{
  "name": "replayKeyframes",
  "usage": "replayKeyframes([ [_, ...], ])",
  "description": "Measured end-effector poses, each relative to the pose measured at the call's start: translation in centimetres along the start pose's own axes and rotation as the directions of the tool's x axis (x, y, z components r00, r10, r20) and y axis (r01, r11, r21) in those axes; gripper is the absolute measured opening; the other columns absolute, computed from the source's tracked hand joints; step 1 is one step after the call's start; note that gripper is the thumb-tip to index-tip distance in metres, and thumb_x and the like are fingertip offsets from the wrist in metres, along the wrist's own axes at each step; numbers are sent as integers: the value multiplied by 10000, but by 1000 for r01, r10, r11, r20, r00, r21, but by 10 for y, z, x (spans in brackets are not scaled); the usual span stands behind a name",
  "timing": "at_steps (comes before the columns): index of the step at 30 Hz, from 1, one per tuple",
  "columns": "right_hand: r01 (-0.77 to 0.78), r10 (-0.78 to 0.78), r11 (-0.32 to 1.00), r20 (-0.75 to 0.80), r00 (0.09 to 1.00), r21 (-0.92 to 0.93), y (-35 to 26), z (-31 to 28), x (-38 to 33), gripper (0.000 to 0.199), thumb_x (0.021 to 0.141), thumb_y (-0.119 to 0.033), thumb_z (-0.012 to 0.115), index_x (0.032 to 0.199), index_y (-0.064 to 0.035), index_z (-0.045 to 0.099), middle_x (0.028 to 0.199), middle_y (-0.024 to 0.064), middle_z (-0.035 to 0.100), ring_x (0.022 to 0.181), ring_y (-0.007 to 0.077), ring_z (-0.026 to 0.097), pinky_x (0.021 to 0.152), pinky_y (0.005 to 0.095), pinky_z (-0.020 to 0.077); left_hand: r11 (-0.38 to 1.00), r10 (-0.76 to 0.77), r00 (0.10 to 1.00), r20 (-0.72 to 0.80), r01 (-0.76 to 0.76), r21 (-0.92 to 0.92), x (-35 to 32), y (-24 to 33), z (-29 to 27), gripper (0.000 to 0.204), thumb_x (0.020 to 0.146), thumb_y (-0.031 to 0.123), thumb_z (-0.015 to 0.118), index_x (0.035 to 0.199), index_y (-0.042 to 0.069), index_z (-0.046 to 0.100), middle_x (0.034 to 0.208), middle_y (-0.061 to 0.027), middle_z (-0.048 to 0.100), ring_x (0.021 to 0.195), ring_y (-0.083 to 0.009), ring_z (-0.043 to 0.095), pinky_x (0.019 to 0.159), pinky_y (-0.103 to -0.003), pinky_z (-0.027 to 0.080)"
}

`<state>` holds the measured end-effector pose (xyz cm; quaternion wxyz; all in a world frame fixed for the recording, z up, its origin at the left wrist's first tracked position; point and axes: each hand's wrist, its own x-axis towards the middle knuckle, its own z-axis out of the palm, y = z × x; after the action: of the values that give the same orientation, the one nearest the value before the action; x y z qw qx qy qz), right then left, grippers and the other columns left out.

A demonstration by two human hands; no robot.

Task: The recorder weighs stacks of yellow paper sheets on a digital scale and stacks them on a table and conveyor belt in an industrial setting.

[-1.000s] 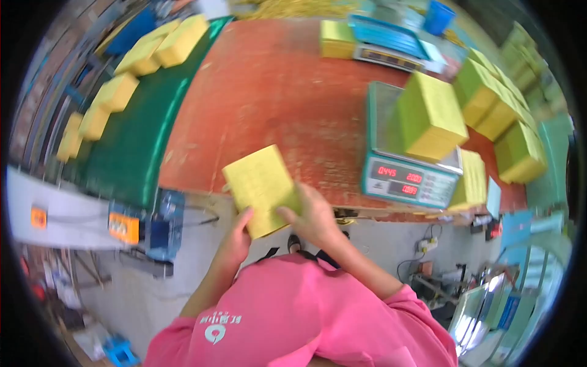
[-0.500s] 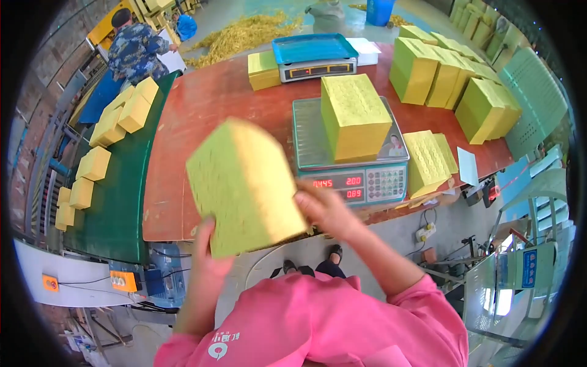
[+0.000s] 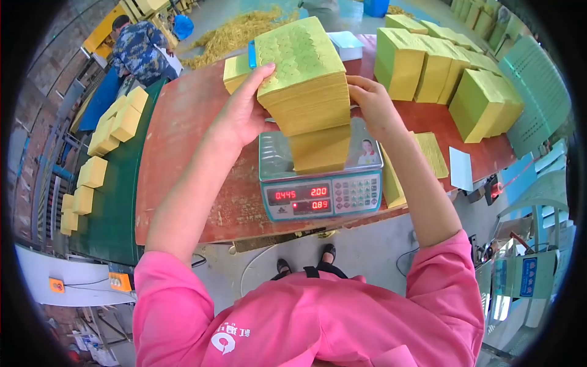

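Both my hands hold a thick stack of yellow paper, its patterned top face up. My left hand grips its left side, thumb on the upper edge and fingers reaching underneath. On the opposite side my right hand is closed against the right edge, its fingertips partly hidden. Directly below is a second yellow paper stack on the pan of a digital scale with lit red figures. Whether the upper stack touches the lower one, I cannot tell.
Several yellow stacks stand at the right of the red table. Smaller yellow blocks line the green surface at left. A person in camouflage bends at the far left. Loose yellow strips heap on the floor.
The paper stack has moved from left of the scale to above the stack on it, and turned patterned face up. Both my hands have reached farther forward with it.
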<state>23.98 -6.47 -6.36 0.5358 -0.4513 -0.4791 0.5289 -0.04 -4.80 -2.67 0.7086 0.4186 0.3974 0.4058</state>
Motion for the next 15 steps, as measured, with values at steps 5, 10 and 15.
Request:
replayKeyframes([
  [5, -17, 17, 999, 12, 1000, -42, 13, -12, 6, 324, 935, -120, 551, 1213, 26, 627, 994, 62, 683, 843, 131, 620, 683, 279, 500, 996, 17, 997, -77, -10, 92, 0, -4, 13, 729, 781, 601, 675, 1337, 154, 523, 1292, -89, 549, 1170, -300, 505, 924, -552, 404],
  [10, 28, -24, 992, 40, 999, -121, 15, -17, 6, 335, 922, -116, 534, 1205, 31, 637, 979, 53, 684, 813, 114, 600, 704, 261, 472, 985, 13, 993, -113, 7, 175, -4, -3, 21, 721, 797, 624, 642, 1339, 162, 527, 1310, -68, 554, 1174, -261, 506, 926, -533, 397],
  [15, 28, -26, 988, 15, 1000, -150, 10, -12, -1, 338, 915, -112, 532, 1199, 40, 638, 975, 59, 687, 818, 121, 603, 727, 265, 472, 978, 18, 988, -156, 15, 209, -4, -4, 22, 733, 792, 645, 631, 1336, 164, 528, 1299, -61, 561, 1163, -244, 513, 920, -517, 407],
])
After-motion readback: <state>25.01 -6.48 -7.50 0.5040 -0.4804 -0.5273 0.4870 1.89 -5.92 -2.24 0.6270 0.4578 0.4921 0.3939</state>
